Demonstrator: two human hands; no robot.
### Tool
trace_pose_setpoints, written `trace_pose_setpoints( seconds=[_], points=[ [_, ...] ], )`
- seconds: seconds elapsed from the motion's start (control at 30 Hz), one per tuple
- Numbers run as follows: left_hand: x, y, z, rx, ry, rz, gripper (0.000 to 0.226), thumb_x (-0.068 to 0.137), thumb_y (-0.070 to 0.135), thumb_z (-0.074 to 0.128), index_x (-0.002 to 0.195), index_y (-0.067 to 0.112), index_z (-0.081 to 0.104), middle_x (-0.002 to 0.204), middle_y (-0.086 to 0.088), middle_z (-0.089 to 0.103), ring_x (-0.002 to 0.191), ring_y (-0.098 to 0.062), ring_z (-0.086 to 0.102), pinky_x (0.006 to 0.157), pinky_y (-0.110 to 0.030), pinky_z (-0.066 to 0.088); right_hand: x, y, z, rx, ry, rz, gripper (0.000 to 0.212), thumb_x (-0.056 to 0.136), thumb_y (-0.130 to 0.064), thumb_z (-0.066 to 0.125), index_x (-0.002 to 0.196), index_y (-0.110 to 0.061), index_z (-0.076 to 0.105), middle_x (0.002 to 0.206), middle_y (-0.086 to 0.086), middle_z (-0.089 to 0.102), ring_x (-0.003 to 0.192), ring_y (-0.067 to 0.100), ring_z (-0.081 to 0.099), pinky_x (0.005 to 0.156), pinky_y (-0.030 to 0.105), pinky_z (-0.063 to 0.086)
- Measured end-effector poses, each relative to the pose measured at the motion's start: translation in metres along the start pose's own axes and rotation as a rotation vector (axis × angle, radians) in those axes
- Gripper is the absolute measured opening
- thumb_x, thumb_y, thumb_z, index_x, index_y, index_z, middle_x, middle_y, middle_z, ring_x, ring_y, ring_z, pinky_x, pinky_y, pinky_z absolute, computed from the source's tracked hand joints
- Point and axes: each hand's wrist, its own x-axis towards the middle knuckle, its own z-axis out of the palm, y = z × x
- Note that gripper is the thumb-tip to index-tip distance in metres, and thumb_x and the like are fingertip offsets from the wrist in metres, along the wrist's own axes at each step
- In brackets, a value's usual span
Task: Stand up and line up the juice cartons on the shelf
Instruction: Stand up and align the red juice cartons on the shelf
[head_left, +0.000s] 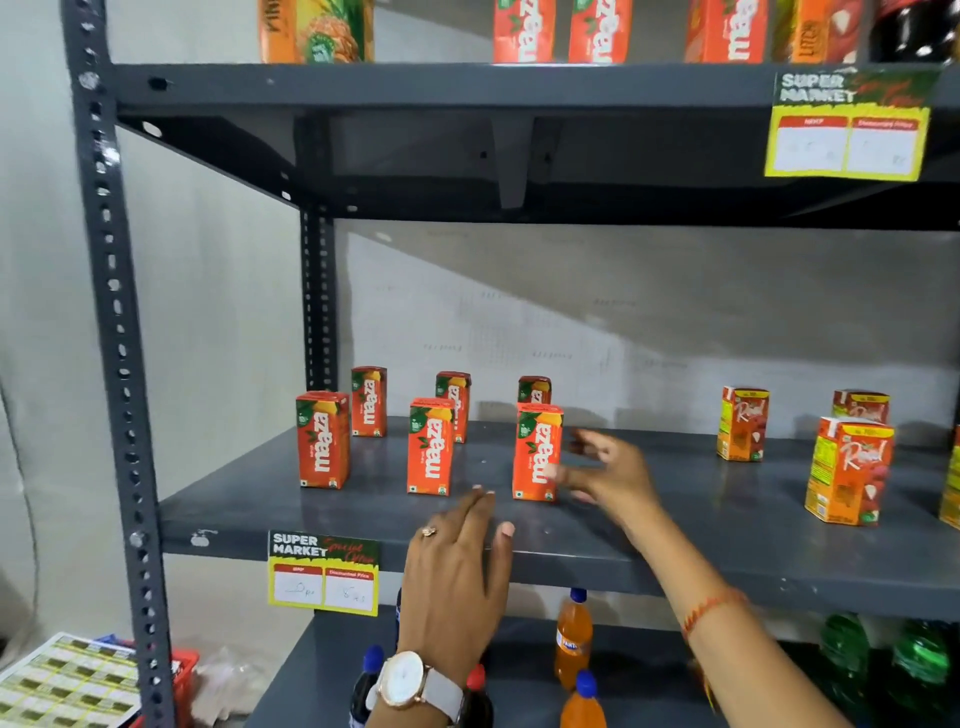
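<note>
Several small orange Maaza juice cartons stand upright on the grey middle shelf (363, 512): a front row of three (322, 440) (430, 447) (538, 452) and a back row of three (369, 401) (454, 402) (534, 389). To the right stand Real cartons (742, 423) (848, 470) (861, 406). My right hand (605, 470) is blurred, fingers spread, right beside the third front Maaza carton and holding nothing. Wearing a watch, my left hand (457, 566) hovers flat and empty at the shelf's front edge.
The top shelf (415, 85) carries larger juice cartons. Orange soda bottles (573, 636) and green bottles (844, 649) stand on the lower shelf. Yellow price tags (323, 571) (847, 127) hang from shelf edges. A perforated upright post (117, 338) bounds the left side.
</note>
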Motion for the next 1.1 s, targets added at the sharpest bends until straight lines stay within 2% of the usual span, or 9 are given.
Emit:
trace_pose_setpoints(
  seconds=[0.07,0.13,0.23,0.33,0.4,0.5,0.6,0.73,1.1],
  points=[
    [0.012,-0.011,-0.025,-0.118,0.126,-0.087,0.038,0.091,0.033,0.045,0.117,0.011,0.061,0.121,-0.006,0.062,0.108,-0.022,0.058,0.09,-0.025,0.04,-0.025,-0.005,0.009,-0.204,0.225,-0.307,0.042,0.073,-0.012,0.075,0.114,-0.013,0.065,0.105,0.0,0.069,0.097,0.012,0.065,0.078,0.018,0.052],
    [0.029,-0.037,-0.054,-0.113,0.309,-0.185,0.035,0.088,0.026,0.054,0.116,0.005,0.06,0.116,-0.014,0.062,0.106,-0.03,0.058,0.089,-0.031,0.042,-0.05,-0.021,0.033,-0.19,0.187,-0.449,0.028,0.074,-0.016,0.074,0.102,-0.019,0.07,0.088,-0.009,0.069,0.082,-0.003,0.066,0.076,0.01,0.052],
    [0.056,-0.083,-0.086,-0.042,0.263,-0.445,0.058,0.08,0.025,0.067,0.128,0.0,0.047,0.126,-0.022,0.054,0.116,-0.038,0.048,0.095,-0.04,0.039,-0.061,-0.038,0.084,-0.187,-0.064,-0.298,0.054,0.07,-0.023,0.078,0.12,-0.019,0.06,0.098,-0.015,0.06,0.092,-0.001,0.06,0.085,0.017,0.048],
    [0.072,-0.113,-0.093,0.119,0.036,-0.571,0.085,0.07,0.048,0.071,0.133,0.001,0.038,0.124,-0.024,0.056,0.114,-0.038,0.052,0.092,-0.043,0.042,-0.046,-0.038,0.128,-0.327,-0.082,-0.119,0.081,0.065,-0.034,0.081,0.131,-0.013,0.04,0.113,-0.002,0.06,0.107,0.018,0.059,0.079,0.022,0.04],
    [0.078,-0.121,-0.088,0.198,-0.078,-0.621,0.084,0.065,0.061,0.067,0.126,0.008,0.043,0.116,-0.019,0.062,0.106,-0.035,0.058,0.089,-0.042,0.045,-0.036,-0.035,0.146,-0.364,-0.024,-0.007,0.08,0.063,-0.039,0.081,0.125,-0.01,0.038,0.118,0.007,0.061,0.107,0.026,0.061,0.075,0.026,0.042],
    [0.082,-0.131,-0.079,0.267,-0.189,-0.643,0.064,0.067,0.067,0.056,0.107,0.017,0.054,0.105,-0.011,0.068,0.095,-0.031,0.063,0.087,-0.041,0.046,-0.025,-0.033,0.161,-0.315,0.073,0.065,0.073,0.063,-0.034,0.082,0.117,-0.006,0.041,0.117,0.011,0.061,0.099,0.025,0.061,0.071,0.027,0.042],
    [0.081,-0.138,-0.073,0.307,-0.192,-0.612,0.056,0.07,0.067,0.052,0.1,0.02,0.061,0.099,-0.01,0.07,0.089,-0.031,0.064,0.083,-0.04,0.048,-0.019,-0.029,0.166,-0.346,0.144,0.068,0.061,0.066,-0.029,0.081,0.112,-0.006,0.049,0.116,0.012,0.064,0.1,0.027,0.063,0.074,0.029,0.046],
    [0.082,-0.138,-0.074,0.294,-0.201,-0.589,0.055,0.072,0.065,0.055,0.103,0.021,0.062,0.103,-0.01,0.069,0.093,-0.03,0.063,0.085,-0.038,0.043,-0.011,-0.022,0.169,-0.403,0.165,0.07,0.054,0.067,-0.029,0.08,0.111,-0.007,0.059,0.115,0.012,0.067,0.102,0.029,0.065,0.076,0.029,0.048],
    [0.081,-0.14,-0.075,0.305,-0.213,-0.569,0.057,0.073,0.067,0.056,0.104,0.019,0.062,0.103,-0.011,0.068,0.093,-0.031,0.062,0.083,-0.037,0.041,-0.012,-0.021,0.169,-0.462,0.172,0.087,0.056,0.069,-0.034,0.078,0.114,-0.008,0.057,0.118,0.011,0.066,0.106,0.027,0.063,0.083,0.032,0.05]
  ],
)
